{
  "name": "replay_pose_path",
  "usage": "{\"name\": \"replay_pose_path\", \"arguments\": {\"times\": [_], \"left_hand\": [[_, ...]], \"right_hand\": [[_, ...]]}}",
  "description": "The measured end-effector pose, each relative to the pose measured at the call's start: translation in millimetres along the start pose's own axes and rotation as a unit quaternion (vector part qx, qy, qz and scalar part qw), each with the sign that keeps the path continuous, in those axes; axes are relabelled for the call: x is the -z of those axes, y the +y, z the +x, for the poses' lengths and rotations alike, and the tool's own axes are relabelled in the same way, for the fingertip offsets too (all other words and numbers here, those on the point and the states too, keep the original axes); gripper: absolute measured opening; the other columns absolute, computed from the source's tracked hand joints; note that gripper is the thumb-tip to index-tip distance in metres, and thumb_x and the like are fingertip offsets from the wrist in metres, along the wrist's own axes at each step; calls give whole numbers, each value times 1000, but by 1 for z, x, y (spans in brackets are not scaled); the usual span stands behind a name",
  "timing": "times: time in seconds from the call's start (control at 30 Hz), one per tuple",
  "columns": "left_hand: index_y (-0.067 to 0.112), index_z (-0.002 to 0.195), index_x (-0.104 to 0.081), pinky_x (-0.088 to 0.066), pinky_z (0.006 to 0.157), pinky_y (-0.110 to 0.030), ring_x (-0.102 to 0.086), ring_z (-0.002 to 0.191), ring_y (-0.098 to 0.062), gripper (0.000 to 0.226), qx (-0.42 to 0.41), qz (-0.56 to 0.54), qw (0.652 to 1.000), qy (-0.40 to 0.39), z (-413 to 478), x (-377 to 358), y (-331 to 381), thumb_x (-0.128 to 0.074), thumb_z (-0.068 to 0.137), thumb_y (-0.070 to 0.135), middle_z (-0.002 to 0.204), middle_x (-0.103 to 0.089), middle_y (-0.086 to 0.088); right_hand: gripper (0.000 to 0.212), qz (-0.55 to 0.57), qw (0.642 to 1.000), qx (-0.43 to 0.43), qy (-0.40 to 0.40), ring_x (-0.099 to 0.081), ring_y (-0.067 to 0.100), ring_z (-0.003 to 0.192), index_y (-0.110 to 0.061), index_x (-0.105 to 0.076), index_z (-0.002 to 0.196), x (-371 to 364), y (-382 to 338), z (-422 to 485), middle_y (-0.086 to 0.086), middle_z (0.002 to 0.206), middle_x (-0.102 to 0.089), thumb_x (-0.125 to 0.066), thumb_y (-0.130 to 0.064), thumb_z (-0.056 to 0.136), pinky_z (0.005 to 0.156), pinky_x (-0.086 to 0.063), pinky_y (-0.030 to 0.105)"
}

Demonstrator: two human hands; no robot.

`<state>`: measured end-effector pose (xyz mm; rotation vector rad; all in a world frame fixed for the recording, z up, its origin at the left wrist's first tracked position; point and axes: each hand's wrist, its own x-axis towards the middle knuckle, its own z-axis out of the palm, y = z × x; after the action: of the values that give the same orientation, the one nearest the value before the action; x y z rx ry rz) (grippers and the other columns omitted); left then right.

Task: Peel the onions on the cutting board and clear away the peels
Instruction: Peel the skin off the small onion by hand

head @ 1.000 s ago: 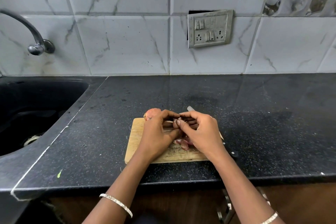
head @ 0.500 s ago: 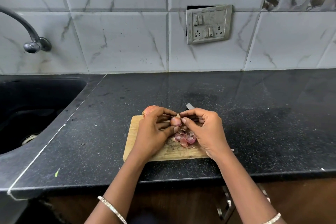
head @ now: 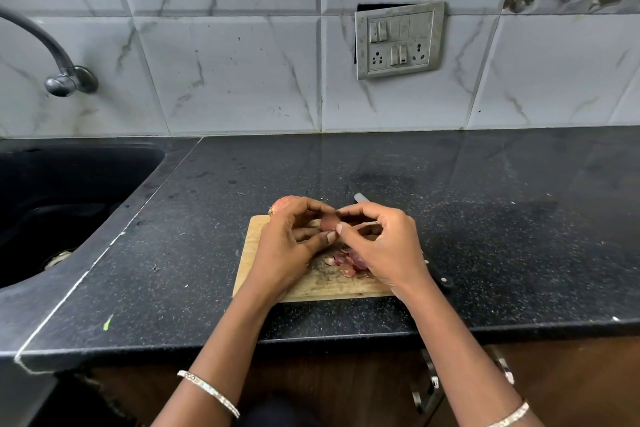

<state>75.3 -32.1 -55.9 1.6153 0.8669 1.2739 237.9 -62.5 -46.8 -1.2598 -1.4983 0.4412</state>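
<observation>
Presently: small red-brown onion (head: pixel 327 221) pinched by curled fingertips of left hand (head: pixel 289 248) and right hand (head: pixel 382 246), above pale wooden cutting board (head: pixel 329 288). Best steadied left, skin stripped rightward onto purple peel heap (head: pixel 348 262) below.

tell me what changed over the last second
The left hand and right hand, still gripping the onion over the board, shifted so that more of it shows between the fingertips. The peels, second onion and knife stayed put.
</observation>
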Motion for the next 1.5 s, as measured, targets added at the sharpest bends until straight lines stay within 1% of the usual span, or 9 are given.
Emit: {"name": "replay_pose_path", "arguments": {"times": [0.2, 0.57, 0.7, 0.87, 0.97, 1.1, 1.2, 1.37, 1.5], "left_hand": [[9, 110, -67, -61, 85, -28, -74, 96, -18, 34, 4, 24, 1000, 8, -1, 1, 0, -78, 81, -6, 108, -72, 0], [10, 109, -70, -61, 84, -30, -76, 92, -16, 33, 5, 61, 998, 2, 1, 0, -6, -80, 81, -2, 104, -73, -1], [15, 109, -70, -60, 88, -30, -73, 101, -16, 32, 7, 51, 999, 9, 1, 1, -7, -79, 83, -1, 106, -73, 4], [15, 112, -67, -58, 95, -35, -71, 109, -16, 30, 23, 13, 1000, 3, 0, 1, -5, -73, 88, -3, 112, -73, -1], [9, 116, -64, -60, 89, -32, -72, 107, -19, 30, 31, -20, 999, -4, -2, 1, -2, -66, 91, -8, 113, -72, -5], [4, 119, -64, -58, 81, -21, -73, 100, -14, 30, 17, -22, 1000, -14, -3, 0, 2, -62, 93, -11, 112, -70, -3], [1, 120, -63, -57, 80, -18, -71, 102, -8, 30, 18, -40, 999, -14, -3, 1, 3, -64, 92, -11, 110, -71, -3], [6, 119, -63, -58, 89, -28, -69, 113, -20, 29, 41, -64, 997, -26, -3, 3, 1, -66, 92, -6, 114, -73, -7], [1, 121, -60, -60, 84, -26, -72, 107, -25, 28, 76, -124, 989, -36, -3, 1, 3, -60, 95, -8, 112, -74, -15]], "right_hand": [[14, 32, 999, 6, 12, -72, -4, 80, -15, -82, 95, 0, 2, -1, -15, 84, -76, -83, -12, 81, 73, -53, 11], [19, -4, 999, -4, 43, -71, 1, 75, -17, -82, 86, -2, 9, 1, -10, 80, -76, -75, -1, 81, 69, -55, 19], [29, -58, 996, 34, 65, -64, 4, 112, -18, -81, 88, -2, 12, 2, -6, 100, -75, -67, 7, 82, 83, -42, 2], [16, -27, 998, 22, 58, -64, -1, 113, -19, -80, 100, -1, 12, 1, -17, 108, -71, -70, -10, 91, 86, -50, 10], [16, -26, 998, 7, 51, -66, -9, 94, -23, -79, 102, -1, 8, 1, -8, 114, -74, -76, -30, 88, 75, -50, 9], [8, -13, 1000, 10, 8, -69, -5, 78, -28, -80, 94, -1, 0, 0, -32, 78, -71, -77, -30, 88, 69, -52, 17], [16, -2, 1000, 9, -21, -69, 3, 98, -27, -80, 102, -2, 4, 1, -53, 79, -56, -77, -22, 88, 75, -54, 20], [21, 32, 999, 11, -8, -66, -8, 85, -21, -80, 104, 0, 8, 1, -17, 96, -77, -80, -14, 85, 74, -48, 11], [17, 49, 999, 7, 5, -70, -3, 83, -16, -81, 99, 0, 7, 1, -16, 89, -77, -81, -11, 83, 73, -51, 14]]}}
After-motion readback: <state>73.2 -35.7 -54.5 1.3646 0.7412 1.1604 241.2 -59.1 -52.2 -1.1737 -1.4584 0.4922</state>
